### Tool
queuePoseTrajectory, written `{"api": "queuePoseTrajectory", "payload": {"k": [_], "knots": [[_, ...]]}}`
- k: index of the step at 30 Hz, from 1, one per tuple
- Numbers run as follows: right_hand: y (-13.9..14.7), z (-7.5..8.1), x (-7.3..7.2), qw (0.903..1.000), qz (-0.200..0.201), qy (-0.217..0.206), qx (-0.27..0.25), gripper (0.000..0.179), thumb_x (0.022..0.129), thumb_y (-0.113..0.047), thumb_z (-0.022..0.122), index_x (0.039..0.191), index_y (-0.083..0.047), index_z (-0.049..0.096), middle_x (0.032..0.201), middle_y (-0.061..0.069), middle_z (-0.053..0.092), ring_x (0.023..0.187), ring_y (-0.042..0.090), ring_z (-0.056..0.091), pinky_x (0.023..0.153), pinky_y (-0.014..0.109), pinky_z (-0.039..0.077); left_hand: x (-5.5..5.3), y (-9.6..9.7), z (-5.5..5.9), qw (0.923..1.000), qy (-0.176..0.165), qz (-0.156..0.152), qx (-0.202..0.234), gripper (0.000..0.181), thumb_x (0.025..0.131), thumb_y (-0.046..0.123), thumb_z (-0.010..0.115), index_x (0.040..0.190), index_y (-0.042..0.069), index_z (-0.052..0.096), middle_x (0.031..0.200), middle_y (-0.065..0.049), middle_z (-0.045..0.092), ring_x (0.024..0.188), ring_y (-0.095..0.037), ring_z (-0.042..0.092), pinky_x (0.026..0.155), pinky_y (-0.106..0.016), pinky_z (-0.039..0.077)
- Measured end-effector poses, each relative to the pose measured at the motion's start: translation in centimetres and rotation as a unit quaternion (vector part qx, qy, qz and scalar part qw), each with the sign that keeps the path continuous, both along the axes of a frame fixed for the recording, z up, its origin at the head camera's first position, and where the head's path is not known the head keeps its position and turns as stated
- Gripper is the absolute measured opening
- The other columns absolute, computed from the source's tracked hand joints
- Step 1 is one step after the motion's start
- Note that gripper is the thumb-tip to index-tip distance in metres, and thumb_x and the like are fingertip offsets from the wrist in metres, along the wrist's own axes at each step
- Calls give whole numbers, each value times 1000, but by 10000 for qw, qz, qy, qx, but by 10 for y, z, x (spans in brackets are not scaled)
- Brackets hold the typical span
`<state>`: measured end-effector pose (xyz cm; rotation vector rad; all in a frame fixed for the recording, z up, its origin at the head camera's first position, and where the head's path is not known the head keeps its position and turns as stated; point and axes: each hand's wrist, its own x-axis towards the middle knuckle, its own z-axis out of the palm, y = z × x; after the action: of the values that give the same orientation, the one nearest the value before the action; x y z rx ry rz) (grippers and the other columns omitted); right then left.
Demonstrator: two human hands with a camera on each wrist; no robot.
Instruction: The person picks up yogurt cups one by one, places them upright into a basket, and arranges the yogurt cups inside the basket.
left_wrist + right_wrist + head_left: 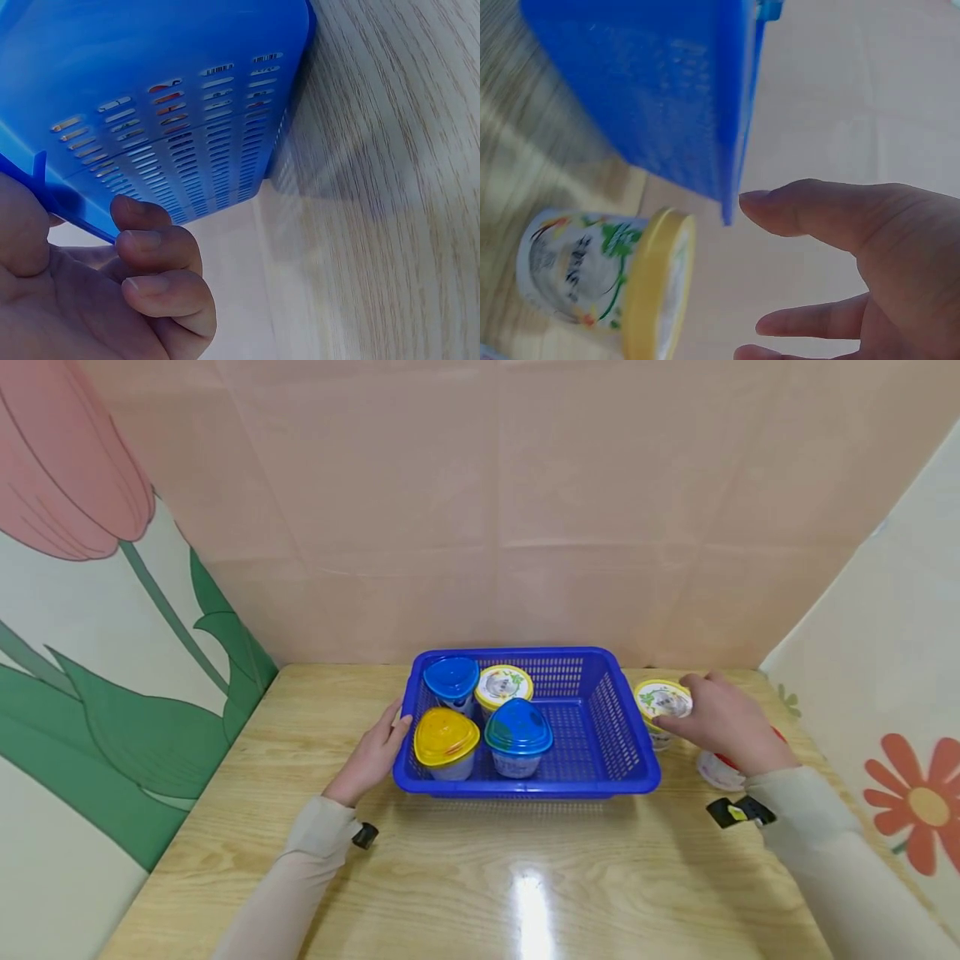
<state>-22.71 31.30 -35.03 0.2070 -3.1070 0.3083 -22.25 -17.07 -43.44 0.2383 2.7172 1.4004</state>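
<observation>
A blue plastic basket stands on the table, and my left hand holds its left rim; the left wrist view shows the fingers curled at the edge. Inside, on the left and middle, are a blue-lidded cup, a yellow-lidded cup, a round tub with a printed lid, and a second blue-lidded cup. Right of the basket, my right hand hovers by another round tub with a yellow-rimmed lid. In the right wrist view, its thumb and fingers are spread, apart from that tub.
A red-rimmed tub sits on the table under my right hand, partly hidden by it. A pinkish wall covering rises behind the table. Flower-patterned walls stand on both sides.
</observation>
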Motion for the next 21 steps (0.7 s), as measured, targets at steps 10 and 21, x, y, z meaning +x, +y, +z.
{"api": "queuePoseTrajectory", "payload": {"k": [10,21], "knots": [[11,-11,-13,9990,-233,-369,56,105,80,-66,71,136,18,41,127,44,46,112,55,49,83,68,45,0,0,-1,10000,20,-4,5,59,109,46,32,161,21,19,137,-21,58,113,-33,65,101,-55,46],[16,-19,-24,9965,-578,-590,148,115,73,-80,66,127,20,45,113,41,52,94,48,55,69,58,52,0,0,1,10000,-32,-16,32,61,108,48,30,161,20,17,138,-21,58,114,-32,65,102,-55,45]]}}
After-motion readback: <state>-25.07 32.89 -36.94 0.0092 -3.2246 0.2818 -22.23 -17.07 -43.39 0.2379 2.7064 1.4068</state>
